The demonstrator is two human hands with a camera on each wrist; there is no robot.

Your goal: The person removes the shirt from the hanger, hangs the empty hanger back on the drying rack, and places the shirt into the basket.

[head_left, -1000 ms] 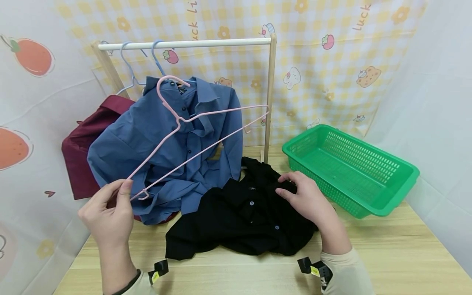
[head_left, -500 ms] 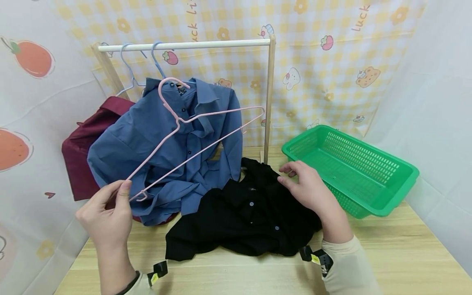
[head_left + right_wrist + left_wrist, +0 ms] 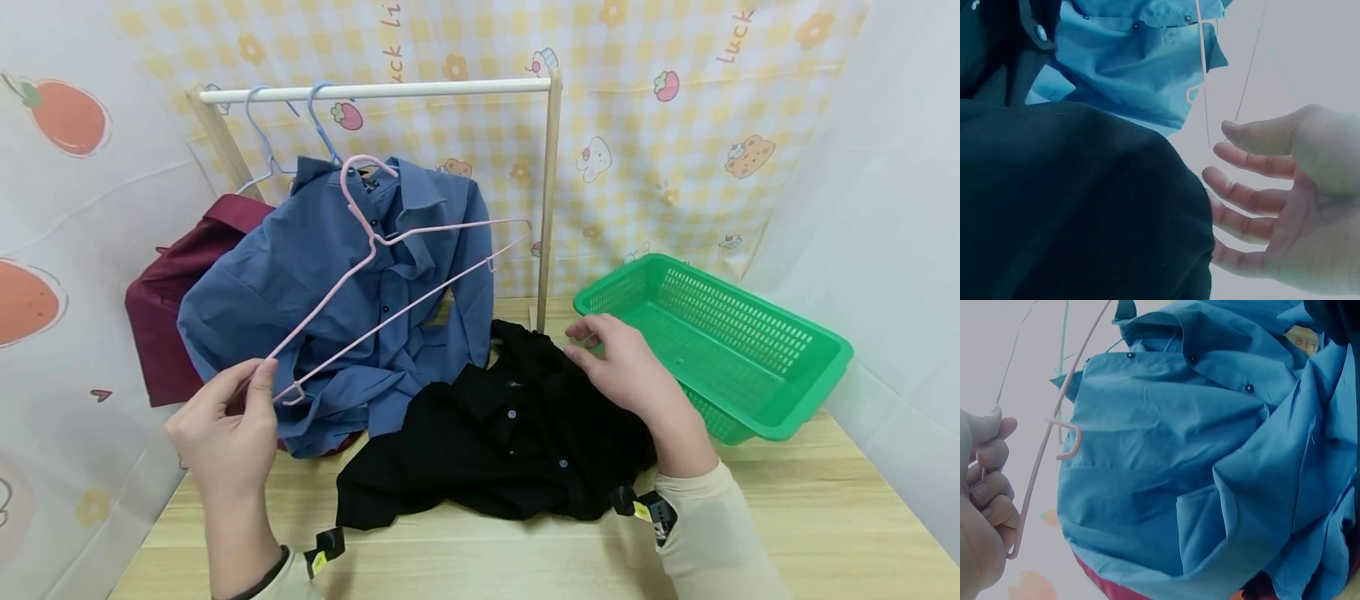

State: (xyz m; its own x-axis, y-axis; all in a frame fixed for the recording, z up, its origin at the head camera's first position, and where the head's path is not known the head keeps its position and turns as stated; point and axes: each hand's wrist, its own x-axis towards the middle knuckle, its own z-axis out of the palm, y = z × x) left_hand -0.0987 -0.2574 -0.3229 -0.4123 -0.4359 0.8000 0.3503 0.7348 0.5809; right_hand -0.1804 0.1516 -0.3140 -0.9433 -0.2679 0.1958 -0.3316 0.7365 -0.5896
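Head view: two shirts were seen on the rack at the left of the frame, and a third was seen lying loose at the lower centre.
Rail: the white rail (image 3: 450, 87) at the upper left was occupied by two blue hangers (image 3: 320, 127), hooked toward its left end.
Blue shirt: the blue shirt (image 3: 285, 250) was hung left of centre, its lower part bunched toward the table (image 3: 825, 500).
Maroon shirt: the maroon shirt (image 3: 168, 308) was partly hidden behind it at the far left; it appeared to be carried by the other blue hanger.
Pink hanger: the pink hanger (image 3: 372, 239) was held up bare before the blue shirt, tilted, its hook in the upper middle.
Left hand: one end of that hanger was pinched between thumb and fingers by the left hand (image 3: 228, 429), lower left.
Right hand: nothing was seen held by the right hand (image 3: 626, 362), right of centre; its fingers were loosely bent beside the black shirt (image 3: 480, 454), and whether cloth was touched could not be told.
Basket: no clothing was seen in the green basket (image 3: 690, 358) at the right.
Progress: two of three visible shirts were judged done; the black one was not yet fitted to the pink hanger, nor was that hanger hooked on the rail.
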